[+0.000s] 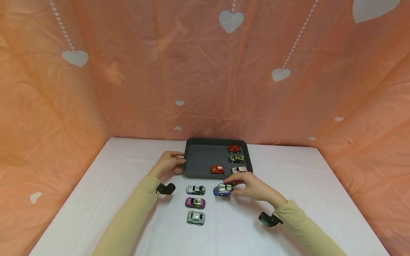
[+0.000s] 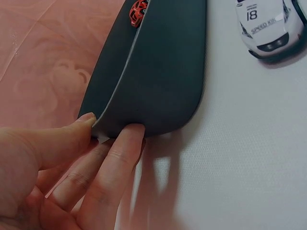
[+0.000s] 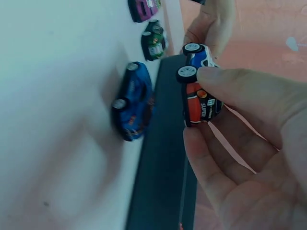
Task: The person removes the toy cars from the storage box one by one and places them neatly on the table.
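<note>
Sleeves lying foremost over counter | left hand: fingers pinching tray, apparently steadying it | right hand: fingers gripping patterned car above blue car, presumably for clearance

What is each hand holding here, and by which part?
The left hand grips the grey tray by its left edge; the right hand pinches a toy car across its sides, near the red-and-black end.
</note>
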Motion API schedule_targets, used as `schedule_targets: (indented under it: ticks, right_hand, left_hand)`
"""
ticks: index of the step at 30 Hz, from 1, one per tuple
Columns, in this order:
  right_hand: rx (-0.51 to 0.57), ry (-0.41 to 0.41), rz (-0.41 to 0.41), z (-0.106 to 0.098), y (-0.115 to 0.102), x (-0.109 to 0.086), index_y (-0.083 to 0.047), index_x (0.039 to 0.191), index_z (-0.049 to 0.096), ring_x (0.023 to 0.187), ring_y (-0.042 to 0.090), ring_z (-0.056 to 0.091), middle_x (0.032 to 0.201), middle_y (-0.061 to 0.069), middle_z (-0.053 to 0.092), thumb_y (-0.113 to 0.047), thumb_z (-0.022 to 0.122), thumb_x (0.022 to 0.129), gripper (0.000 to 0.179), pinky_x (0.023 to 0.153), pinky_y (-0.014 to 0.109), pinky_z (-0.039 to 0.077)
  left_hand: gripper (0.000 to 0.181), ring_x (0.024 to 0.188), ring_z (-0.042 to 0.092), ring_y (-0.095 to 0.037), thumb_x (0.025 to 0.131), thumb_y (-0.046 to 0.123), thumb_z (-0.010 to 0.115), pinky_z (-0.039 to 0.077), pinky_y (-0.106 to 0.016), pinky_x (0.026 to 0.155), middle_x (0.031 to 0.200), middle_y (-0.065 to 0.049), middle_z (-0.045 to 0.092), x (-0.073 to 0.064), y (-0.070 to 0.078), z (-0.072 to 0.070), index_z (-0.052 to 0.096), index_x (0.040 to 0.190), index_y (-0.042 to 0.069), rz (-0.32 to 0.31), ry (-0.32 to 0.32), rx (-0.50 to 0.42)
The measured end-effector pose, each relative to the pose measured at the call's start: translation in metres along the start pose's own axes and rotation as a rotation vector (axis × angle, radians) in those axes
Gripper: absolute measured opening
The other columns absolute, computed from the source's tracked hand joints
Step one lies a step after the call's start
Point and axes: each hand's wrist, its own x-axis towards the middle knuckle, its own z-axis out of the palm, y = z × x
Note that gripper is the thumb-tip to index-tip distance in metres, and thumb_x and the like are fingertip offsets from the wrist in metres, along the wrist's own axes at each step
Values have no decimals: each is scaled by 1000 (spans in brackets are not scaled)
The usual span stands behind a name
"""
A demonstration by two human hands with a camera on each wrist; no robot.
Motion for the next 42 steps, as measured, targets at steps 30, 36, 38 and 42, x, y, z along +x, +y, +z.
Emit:
schedule_targets:
  ticks: [30, 36, 38, 42]
  right_hand:
    - [30, -9, 42, 36, 7, -18, -3, 112, 68, 97, 14, 63, 110, 5, 67, 3, 76, 78, 35, 84, 32, 54]
    - [-8, -6, 45, 38, 6, -18, -3, 111, 68, 99, 13, 62, 110, 4, 67, 3, 76, 78, 34, 86, 29, 53]
    - [-17, -4, 48, 38, 6, -18, -3, 111, 68, 99, 13, 62, 109, 4, 67, 2, 76, 78, 34, 85, 28, 53]
    - [-40, 3, 52, 39, 5, -18, -3, 111, 68, 98, 13, 63, 109, 5, 67, 1, 76, 78, 34, 85, 28, 53]
  left_hand:
    - [42, 81, 68, -23, 91, -1, 60, 58, -32, 65, 113, -30, 62, -1, -1, -1, 51, 131, -10, 6, 3, 4]
    - [42, 82, 68, -23, 91, -1, 60, 59, -32, 66, 113, -30, 61, 0, -1, -1, 50, 131, -11, 16, 1, 0]
    - [42, 82, 68, -24, 92, -1, 60, 59, -32, 66, 114, -30, 61, 0, -1, -1, 50, 131, -11, 18, -1, 5]
    - [42, 83, 68, -24, 92, -1, 61, 58, -32, 66, 114, -30, 61, 0, 0, 0, 50, 131, -11, 15, 4, 12]
